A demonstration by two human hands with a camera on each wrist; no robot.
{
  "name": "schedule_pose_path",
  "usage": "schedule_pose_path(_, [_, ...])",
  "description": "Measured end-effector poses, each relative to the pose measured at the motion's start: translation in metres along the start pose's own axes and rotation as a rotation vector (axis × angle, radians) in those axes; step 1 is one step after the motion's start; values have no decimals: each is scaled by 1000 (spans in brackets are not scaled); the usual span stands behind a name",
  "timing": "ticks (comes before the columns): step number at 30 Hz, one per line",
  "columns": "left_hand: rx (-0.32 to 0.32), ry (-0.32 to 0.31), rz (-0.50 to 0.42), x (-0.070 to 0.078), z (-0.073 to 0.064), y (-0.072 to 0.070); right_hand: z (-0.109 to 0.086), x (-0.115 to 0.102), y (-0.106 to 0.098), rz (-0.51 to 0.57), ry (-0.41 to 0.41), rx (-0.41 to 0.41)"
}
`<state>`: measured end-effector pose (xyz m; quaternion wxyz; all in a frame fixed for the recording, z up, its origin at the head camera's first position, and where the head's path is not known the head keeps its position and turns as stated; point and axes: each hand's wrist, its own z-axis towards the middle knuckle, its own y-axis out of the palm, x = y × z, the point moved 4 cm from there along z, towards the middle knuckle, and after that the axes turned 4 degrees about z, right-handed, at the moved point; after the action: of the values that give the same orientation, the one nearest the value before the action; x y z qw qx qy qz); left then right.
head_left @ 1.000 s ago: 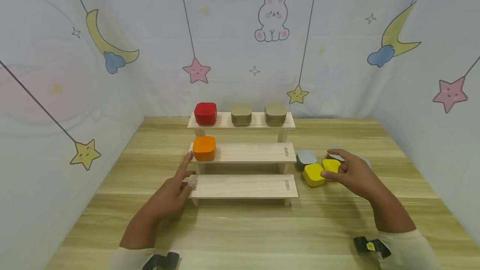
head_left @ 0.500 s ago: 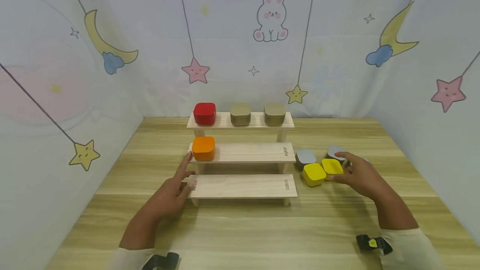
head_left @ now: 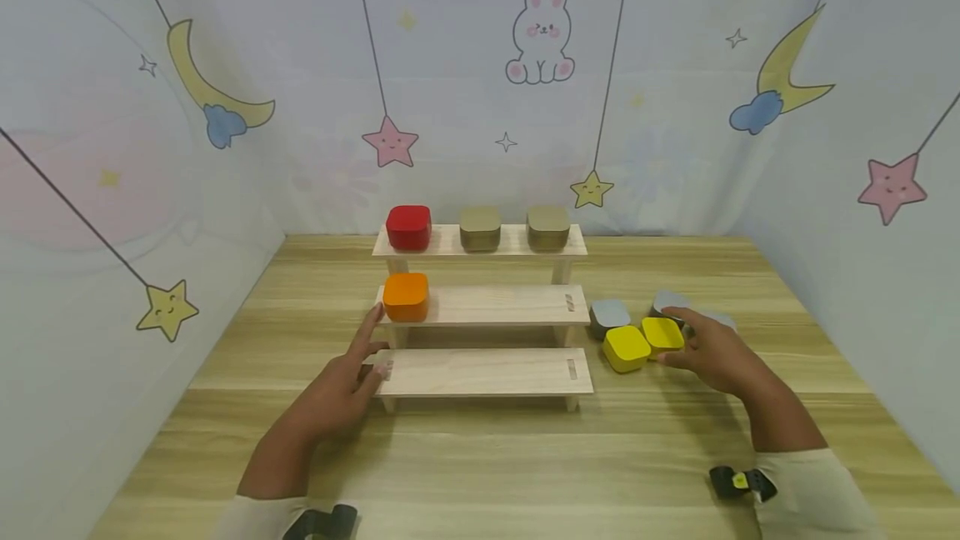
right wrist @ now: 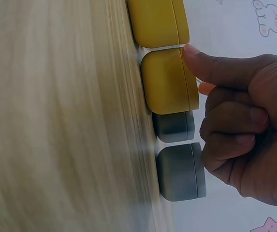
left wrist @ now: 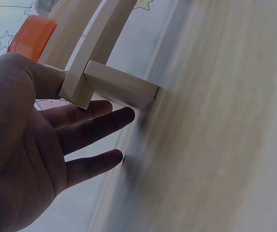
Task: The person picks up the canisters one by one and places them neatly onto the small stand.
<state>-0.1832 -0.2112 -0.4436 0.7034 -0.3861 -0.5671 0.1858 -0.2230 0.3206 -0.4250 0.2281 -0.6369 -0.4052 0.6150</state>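
In the head view, my right hand [head_left: 716,352] reaches around the right-hand yellow lidded box [head_left: 663,335], thumb at its near side and index finger over its far side. The right wrist view shows the thumb touching that box's lid edge, with the other fingers curled. Another yellow box [head_left: 627,349] stands beside it. My left hand [head_left: 341,390] rests at the left end of the three-tier wooden shelf [head_left: 487,371], thumb on the lowest board and index finger at the middle one. In the left wrist view its other fingers extend loosely. An orange box [head_left: 406,297] sits by the index finger.
On the top board stand a red box [head_left: 408,228] and two khaki boxes [head_left: 480,229]. Grey boxes [head_left: 610,319] surround the yellow ones, one partly hidden behind my right hand. A patterned curtain [head_left: 450,107] encloses the wooden table [head_left: 480,473].
My right hand has moved slightly right and settled around the right-hand yellow box, its thumb off the left yellow box. The left hand stays at the shelf.
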Motion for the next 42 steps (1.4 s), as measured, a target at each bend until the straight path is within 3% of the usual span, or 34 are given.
schedule_pose_path(13, [-13, -13, 6, -1, 0, -1, 6, -4, 7, -91, -45, 17])
schedule_pose_path(23, [-5, 9, -7, 0, 0, -2, 7, -7, 6, -144, -32, 16])
schedule_pose_path(42, [-2, 5, 1, 1, 0, -1, 5, -5, 5, -111, -27, 20])
